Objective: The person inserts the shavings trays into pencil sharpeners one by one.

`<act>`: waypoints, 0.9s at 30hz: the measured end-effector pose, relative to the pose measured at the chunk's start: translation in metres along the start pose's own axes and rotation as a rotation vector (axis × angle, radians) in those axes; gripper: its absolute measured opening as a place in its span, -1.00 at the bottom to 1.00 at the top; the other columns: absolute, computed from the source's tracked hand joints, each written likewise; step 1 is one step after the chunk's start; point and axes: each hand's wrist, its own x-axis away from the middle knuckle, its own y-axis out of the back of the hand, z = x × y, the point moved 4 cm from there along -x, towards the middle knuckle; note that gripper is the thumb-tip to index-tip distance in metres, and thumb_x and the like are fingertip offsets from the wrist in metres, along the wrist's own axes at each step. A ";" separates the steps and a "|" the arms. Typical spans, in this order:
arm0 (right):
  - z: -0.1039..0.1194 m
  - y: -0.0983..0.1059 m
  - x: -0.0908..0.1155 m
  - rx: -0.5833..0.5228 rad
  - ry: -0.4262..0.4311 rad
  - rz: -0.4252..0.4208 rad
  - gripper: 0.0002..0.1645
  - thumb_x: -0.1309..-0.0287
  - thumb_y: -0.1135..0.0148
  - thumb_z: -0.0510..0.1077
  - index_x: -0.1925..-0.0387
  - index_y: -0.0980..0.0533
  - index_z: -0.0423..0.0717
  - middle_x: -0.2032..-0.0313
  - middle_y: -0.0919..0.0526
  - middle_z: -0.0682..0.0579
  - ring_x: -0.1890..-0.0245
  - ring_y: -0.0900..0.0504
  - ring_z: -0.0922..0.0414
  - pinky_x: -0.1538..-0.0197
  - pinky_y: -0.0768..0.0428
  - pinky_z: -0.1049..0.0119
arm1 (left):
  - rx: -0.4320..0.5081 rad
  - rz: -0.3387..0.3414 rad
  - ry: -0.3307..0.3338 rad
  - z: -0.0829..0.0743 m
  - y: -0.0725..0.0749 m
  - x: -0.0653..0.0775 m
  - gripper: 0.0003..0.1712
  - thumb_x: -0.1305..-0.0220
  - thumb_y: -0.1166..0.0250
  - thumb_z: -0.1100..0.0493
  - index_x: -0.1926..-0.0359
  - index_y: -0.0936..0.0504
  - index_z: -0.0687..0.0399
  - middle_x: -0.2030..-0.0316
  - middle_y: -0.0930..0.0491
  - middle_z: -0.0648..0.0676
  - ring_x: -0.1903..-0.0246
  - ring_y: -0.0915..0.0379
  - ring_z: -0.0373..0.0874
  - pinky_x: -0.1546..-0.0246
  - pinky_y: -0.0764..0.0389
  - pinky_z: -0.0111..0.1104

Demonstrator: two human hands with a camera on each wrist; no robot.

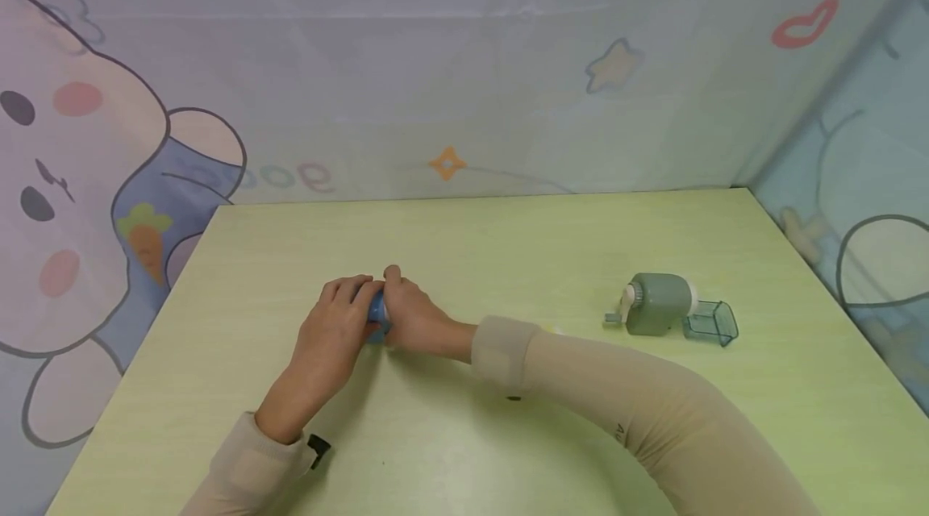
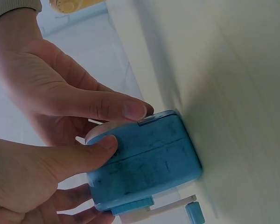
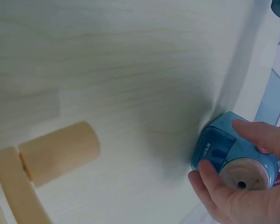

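Nearest camera: beige right sleeve, near side and rightward of blue hand-crank pencil sharpener. Found gripped from its left by left hand, from its right by right hand, both equally near; unable to confirm long axis. Logged well to its right: green hand-crank pencil sharpener.

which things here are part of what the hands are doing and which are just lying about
In use:
- blue sharpener
- left hand and right hand, both gripping it

Lying about:
- green sharpener
- see-through tray beside it
- yellow crank handle
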 end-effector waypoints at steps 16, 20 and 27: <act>0.009 0.011 0.020 0.017 -0.016 -0.030 0.11 0.27 -0.48 -0.23 -0.22 0.05 -0.32 0.02 -0.28 -0.26 0.19 -0.46 0.01 0.27 -0.51 0.44 | -0.008 -0.003 -0.010 0.001 -0.001 0.002 -0.33 0.17 -0.48 0.21 -0.03 -0.42 0.18 0.01 -0.40 0.20 0.03 -0.27 0.13 0.35 -0.56 -0.14; 0.013 0.014 0.027 0.046 0.023 -0.036 0.10 0.27 -0.49 -0.22 -0.21 0.03 -0.33 0.03 -0.28 -0.24 0.18 -0.45 0.02 0.23 -0.50 0.45 | -0.006 -0.019 -0.018 0.001 0.000 0.002 -0.31 0.20 -0.50 0.21 -0.03 -0.43 0.19 0.01 -0.41 0.20 0.03 -0.28 0.13 0.40 -0.55 -0.11; 0.020 0.019 0.044 0.137 0.133 -0.072 0.07 0.24 -0.48 -0.17 -0.19 0.01 -0.36 0.03 -0.28 -0.22 0.13 -0.41 0.02 0.13 -0.46 0.45 | -0.022 -0.012 -0.045 -0.002 0.000 0.001 -0.25 0.22 -0.52 0.17 -0.06 -0.42 0.22 -0.10 -0.35 0.21 -0.07 -0.22 0.12 0.31 -0.54 -0.06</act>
